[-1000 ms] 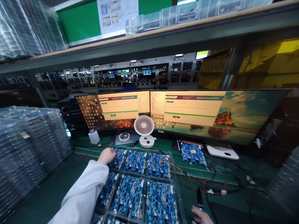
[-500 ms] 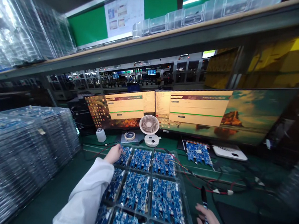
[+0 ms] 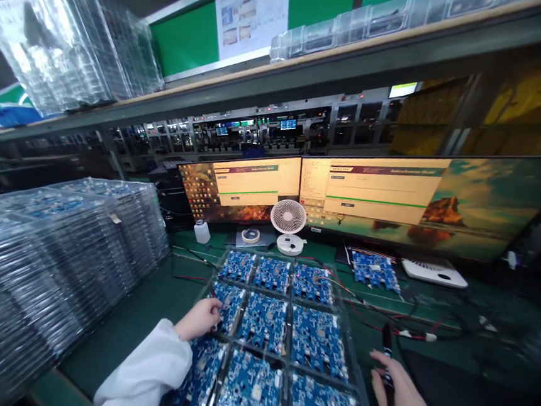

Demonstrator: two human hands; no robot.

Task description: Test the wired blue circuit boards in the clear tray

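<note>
Resting at the left edge of a clear tray (image 3: pixel 362 388) of blue circuit boards, the person's left hand (image 3: pixel 201 318), in a white sleeve (image 3: pixel 146 372), has its fingers curled loosely onto the middle-row board (image 3: pixel 228 299) nearest that edge; whether they pinch anything cannot be told. The tray lies on the green bench (image 3: pixel 148 306) straight ahead of the person, its boards set three across in rows, with red and black wires (image 3: pixel 365 306) trailing over its far right corner.

The right hand (image 3: pixel 400 397) lies just beside the tray's right edge, fingers closed around a black marker (image 3: pixel 387 358) whose tip points away from the body.

Beyond the tray stand a small white desk fan (image 3: pixel 288 225), a white bottle (image 3: pixel 202 231) and a roll of tape (image 3: pixel 250 235), below two wide monitors (image 3: pixel 394 198) showing pale windows. A single blue board (image 3: pixel 374 269) lies apart under the right monitor, near a flat white device (image 3: pixel 434 271). Tall stacks of clear trays (image 3: pixel 42 259) fill the bench on the left, and more clear trays (image 3: pixel 71 40) sit on the shelf overhead.
</note>
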